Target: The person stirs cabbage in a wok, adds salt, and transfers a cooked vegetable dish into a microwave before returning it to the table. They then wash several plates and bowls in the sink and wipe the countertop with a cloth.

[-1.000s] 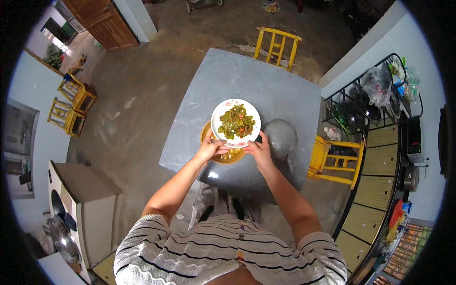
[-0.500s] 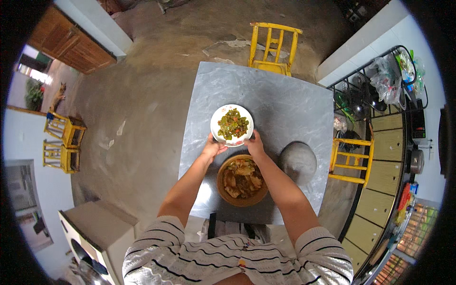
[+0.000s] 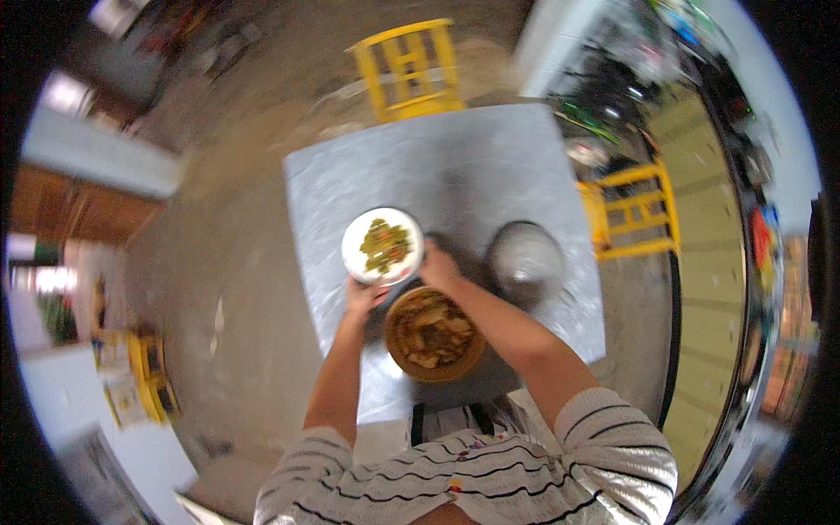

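Observation:
Between my two hands is a white plate (image 3: 353, 255) bearing a chopped green dish with red bits (image 3: 385, 247). My left hand (image 3: 364, 296) grips its near left rim, and my right hand (image 3: 437, 267) holds the right rim. Both hands are closed on the plate, with fingers partly hidden under it. Just nearer to me, below my right wrist, a round brown bowl (image 3: 393, 354) holds a brownish dish with pale pieces (image 3: 437, 332). Right of my right forearm rests a round grey lid-like disc (image 3: 525, 262). The picture is blurred by motion.
A grey marbled table (image 3: 490, 157) lies under everything. One yellow chair (image 3: 409, 74) stands at its far side, another yellow chair (image 3: 634, 214) at its right. Along the right wall runs a cabinet row (image 3: 704, 289). More yellow chairs (image 3: 138, 376) stand at far left.
The view has turned, so the room appears rotated and shifted. The plate, still in both hands, has moved left relative to the brown bowl. My grip looks the same.

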`<state>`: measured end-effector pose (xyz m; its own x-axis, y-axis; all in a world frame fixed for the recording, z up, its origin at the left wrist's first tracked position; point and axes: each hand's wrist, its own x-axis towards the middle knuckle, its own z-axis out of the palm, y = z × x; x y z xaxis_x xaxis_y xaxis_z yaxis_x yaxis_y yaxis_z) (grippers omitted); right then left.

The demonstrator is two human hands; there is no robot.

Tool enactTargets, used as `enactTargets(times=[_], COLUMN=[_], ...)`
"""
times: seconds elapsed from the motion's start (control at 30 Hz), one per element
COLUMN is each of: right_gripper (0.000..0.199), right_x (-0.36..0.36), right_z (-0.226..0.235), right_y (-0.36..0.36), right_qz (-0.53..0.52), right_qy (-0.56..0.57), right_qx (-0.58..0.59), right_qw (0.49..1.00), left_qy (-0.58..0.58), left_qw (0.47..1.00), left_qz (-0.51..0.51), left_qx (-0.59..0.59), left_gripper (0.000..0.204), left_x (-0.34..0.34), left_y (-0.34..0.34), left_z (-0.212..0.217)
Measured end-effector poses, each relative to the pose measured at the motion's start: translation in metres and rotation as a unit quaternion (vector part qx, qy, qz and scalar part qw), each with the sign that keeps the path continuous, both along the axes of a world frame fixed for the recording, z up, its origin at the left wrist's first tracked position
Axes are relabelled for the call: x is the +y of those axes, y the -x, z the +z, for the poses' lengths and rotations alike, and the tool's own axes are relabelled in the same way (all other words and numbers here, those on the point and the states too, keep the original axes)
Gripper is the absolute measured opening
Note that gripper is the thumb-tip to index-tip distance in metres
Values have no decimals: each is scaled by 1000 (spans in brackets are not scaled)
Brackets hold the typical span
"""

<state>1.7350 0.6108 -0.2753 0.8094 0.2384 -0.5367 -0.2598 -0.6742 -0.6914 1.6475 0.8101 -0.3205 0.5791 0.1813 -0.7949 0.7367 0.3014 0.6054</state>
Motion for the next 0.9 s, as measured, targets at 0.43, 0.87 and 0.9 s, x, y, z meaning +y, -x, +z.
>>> enactTargets(times=[0.43,0.87,0.9], right_gripper=[79,57,52], right_x=[-390,-793,-823], right_z=[170,200,195], right_y=[227,388,373], right_qz=[-47,-385,-356], right_qy=[-69,35,70], right_qx=[-160,-191,-229], right_qw=[984,902,903], left_qy=[-242,-197,-245], left_qw=[872,674,629], left_qz=[-125,-616,-621], left_qx=[-407,-356,-399], left_gripper=[89,50,48], left_x=[-318,-850,-877], left_y=[-24,158,144], left_z=[162,179,186])
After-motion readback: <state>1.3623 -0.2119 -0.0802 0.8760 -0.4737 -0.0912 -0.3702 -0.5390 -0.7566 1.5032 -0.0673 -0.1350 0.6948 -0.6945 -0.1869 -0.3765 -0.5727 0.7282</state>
